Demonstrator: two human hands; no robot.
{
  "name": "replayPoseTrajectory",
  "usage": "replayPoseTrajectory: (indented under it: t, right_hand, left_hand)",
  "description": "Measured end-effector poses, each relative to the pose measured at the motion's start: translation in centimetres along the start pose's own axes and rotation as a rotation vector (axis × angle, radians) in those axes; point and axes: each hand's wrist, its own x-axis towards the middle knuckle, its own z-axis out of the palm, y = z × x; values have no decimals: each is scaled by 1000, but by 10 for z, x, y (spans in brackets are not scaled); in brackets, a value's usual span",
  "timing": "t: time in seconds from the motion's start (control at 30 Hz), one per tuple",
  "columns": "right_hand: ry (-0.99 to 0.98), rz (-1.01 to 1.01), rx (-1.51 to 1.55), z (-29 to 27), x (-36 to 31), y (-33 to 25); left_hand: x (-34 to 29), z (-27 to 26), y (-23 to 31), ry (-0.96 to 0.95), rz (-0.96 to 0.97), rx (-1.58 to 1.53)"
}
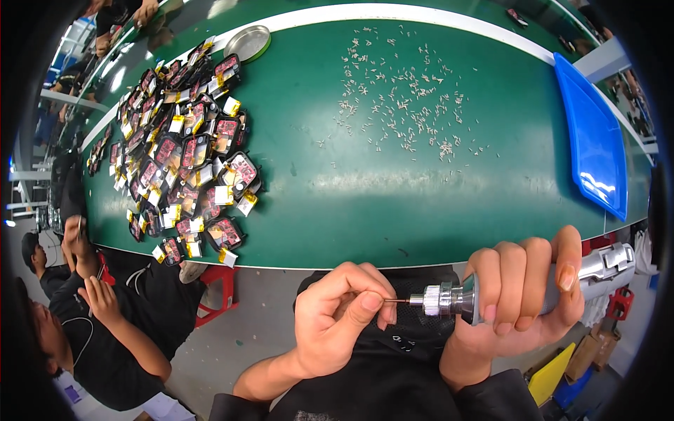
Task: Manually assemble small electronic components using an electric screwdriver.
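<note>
My right hand (523, 288) is wrapped round the grey body of an electric screwdriver (597, 270), held level in front of my chest with its tip toward the left. A knurled silver collar (437, 299) sits at its front end. From the collar sticks a thin copper-coloured bit (397, 300). The thumb and fingers of my left hand (344, 309) pinch the free end of that bit. Both hands are just off the near edge of the green table (316, 231).
Many black-cased electronic units (186, 151) with white battery pouches are heaped on the left. Small pale pins or screws (414, 105) lie scattered at the far middle. A round metal dish (247, 43) and a blue tray (593, 140) flank them. A co-worker (105, 316) sits at left.
</note>
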Motion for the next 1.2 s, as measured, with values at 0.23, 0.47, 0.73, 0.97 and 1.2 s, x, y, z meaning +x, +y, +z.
replayPoseTrajectory:
  t: [0.23, 0.47, 0.73, 0.97, 1.2]
  right_hand:
    - [-20, -9, -35, -1, -1, -3]
    - [134, -1, 75, -16, -2, -2]
    - [202, -13, 102, -24, 14, 3]
    - [347, 34, 77, -42, 7, 16]
    - [274, 30, 52, -37, 8, 19]
  left_hand:
    - [-2, 9, -8, 56, 85, 221]
    - [10, 4, -9, -57, 222, 580]
    - [54, -17, 65, 226, 423, 1100]
    - [189, -66, 137, 165, 433, 1715]
    - [318, -103, 132, 282, 221, 1947]
